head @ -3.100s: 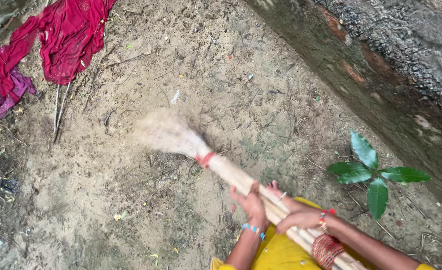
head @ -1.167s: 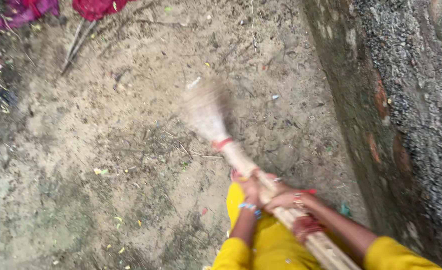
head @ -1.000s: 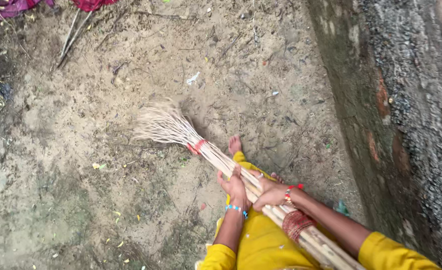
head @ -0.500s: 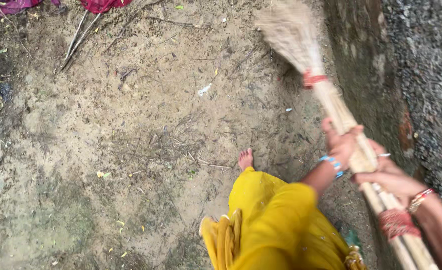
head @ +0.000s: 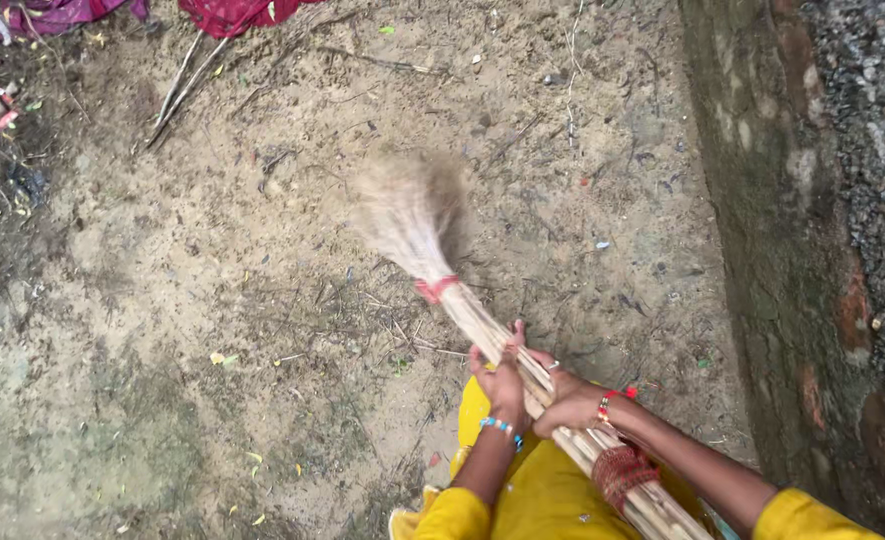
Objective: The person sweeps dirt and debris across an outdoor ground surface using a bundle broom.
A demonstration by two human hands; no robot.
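Note:
A long stick broom (head: 472, 320), bound with a red band near its head, slants from the lower right toward the middle of the bare dirt ground (head: 212, 300). Its bristle end is blurred and low over the soil. My left hand (head: 500, 380), with a blue bead bracelet, is closed around the bundle of sticks. My right hand (head: 562, 400), with red bangles, grips the bundle just behind the left one. Yellow clothing shows under both arms.
A rough, dark mossy wall (head: 822, 250) runs down the right side. Red cloth (head: 227, 12) and purple cloth (head: 57, 12) lie at the top left, with thin sticks (head: 177, 85) beside them. Small leaves and litter scraps dot the soil.
Half a second ago the broom was raised to the upper right near the wall; it has swung down and left to the middle of the ground. Both hands moved down-left with it.

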